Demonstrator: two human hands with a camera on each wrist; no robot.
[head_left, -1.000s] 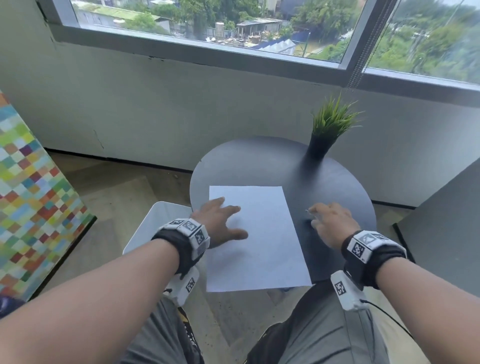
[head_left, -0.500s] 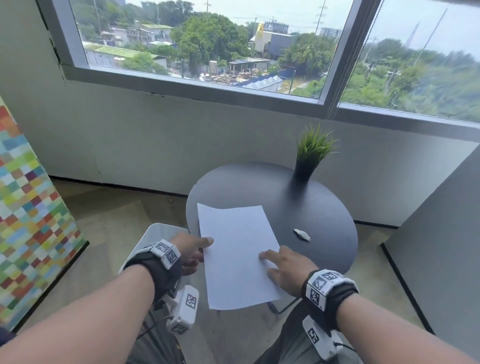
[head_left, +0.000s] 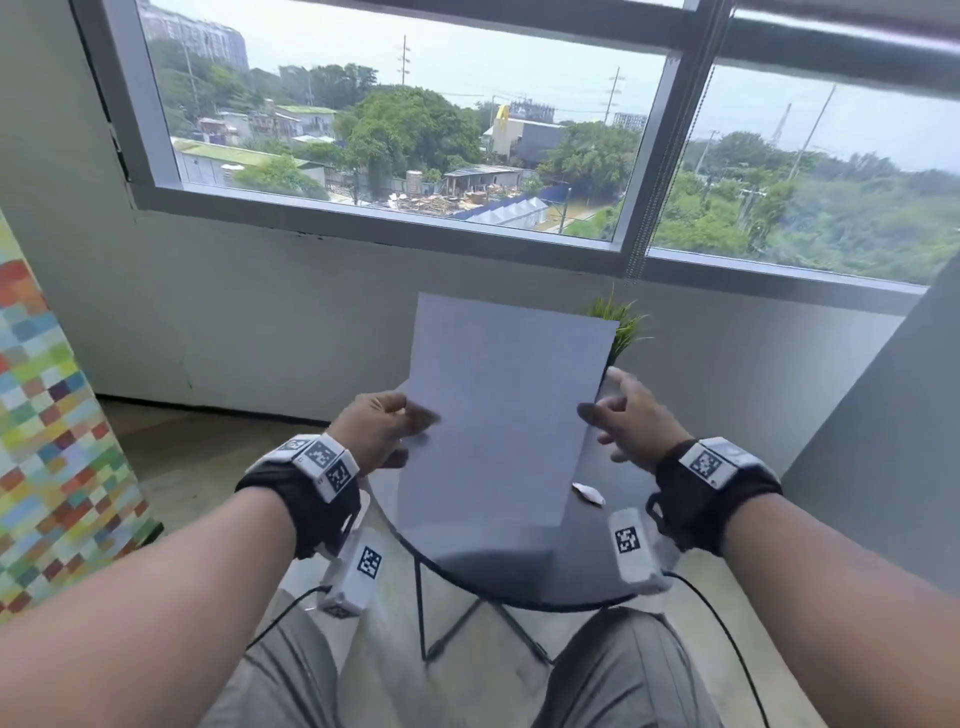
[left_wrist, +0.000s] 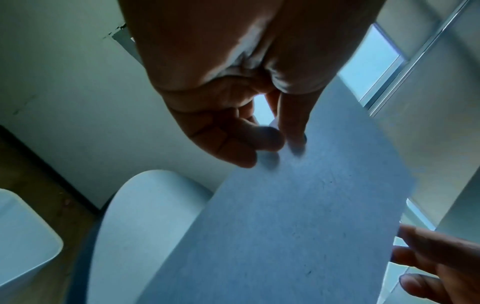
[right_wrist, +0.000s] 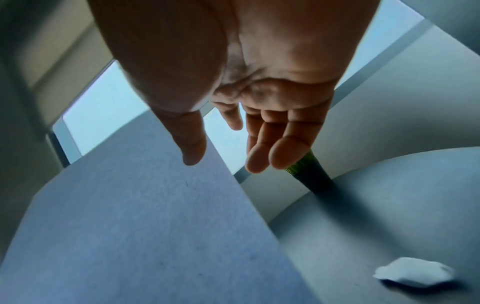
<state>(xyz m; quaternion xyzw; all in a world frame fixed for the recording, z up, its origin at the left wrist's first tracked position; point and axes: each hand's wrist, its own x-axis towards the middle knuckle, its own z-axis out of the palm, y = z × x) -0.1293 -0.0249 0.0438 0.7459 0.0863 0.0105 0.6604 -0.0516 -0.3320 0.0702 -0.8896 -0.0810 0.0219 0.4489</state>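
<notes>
A plain white sheet of paper (head_left: 504, 415) is held up in the air over the round black table (head_left: 519, 577), tilted nearly upright. My left hand (head_left: 415, 421) pinches its left edge between thumb and fingers, seen close in the left wrist view (left_wrist: 285, 142). My right hand (head_left: 602, 395) is at the sheet's right edge with its fingers spread and relaxed. In the right wrist view its thumb (right_wrist: 192, 152) hangs over the paper (right_wrist: 142, 226) and its fingers (right_wrist: 259, 160) are past the edge. No grip shows there.
A small crumpled paper scrap (head_left: 588, 493) lies on the table to the right of the sheet. A potted grass plant (head_left: 621, 322) stands at the table's far side. A white stool (left_wrist: 23, 236) is to the left, with a colourful mosaic panel (head_left: 52, 441) beyond it.
The sheet lay flat on the table under both hands; the left hand has lifted it up in front of me. The right hand left the scrap and came to the sheet's right edge.
</notes>
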